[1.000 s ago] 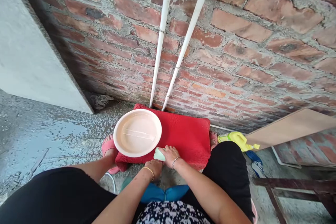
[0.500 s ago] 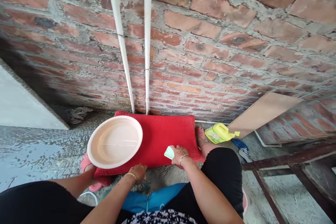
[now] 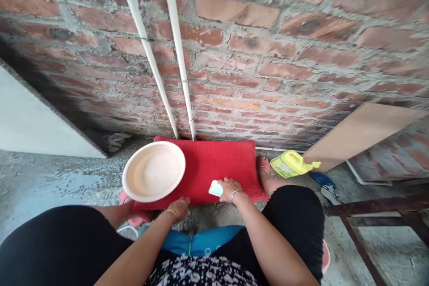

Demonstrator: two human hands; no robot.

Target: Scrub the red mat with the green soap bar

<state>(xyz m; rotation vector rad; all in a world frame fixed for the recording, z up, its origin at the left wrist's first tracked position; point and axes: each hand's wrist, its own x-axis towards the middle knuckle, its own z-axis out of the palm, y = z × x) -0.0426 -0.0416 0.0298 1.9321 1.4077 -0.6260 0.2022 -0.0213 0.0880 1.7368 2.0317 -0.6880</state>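
Observation:
A red mat point(image 3: 217, 156) with a rough pile lies spread on the wet floor between my feet. My left hand point(image 3: 180, 209) is closed at its near edge, just right of the basin, with the fingertips partly hidden. My right hand point(image 3: 230, 188) is wrapped over a pale green scrub brush point(image 3: 215, 188), pressed flat against the right half of the mat; its underside is hidden. A large pale pink basin point(image 3: 154, 172) sits on the mat's left end and overhangs its edge.
A yellow detergent jug point(image 3: 291, 164) stands right of the mat, near a leaning board point(image 3: 362, 136). Blue slippers point(image 3: 325, 187) and a dark wooden frame point(image 3: 372, 214) are farther right. Two white pipes point(image 3: 174, 31) run down the brick wall. A white panel point(image 3: 40, 116) stands at left.
The view has shifted, so the mat, basin and jug appear slightly higher and farther right. My right hand and the brush have moved a little left over the mat; my left hand stays at its edge.

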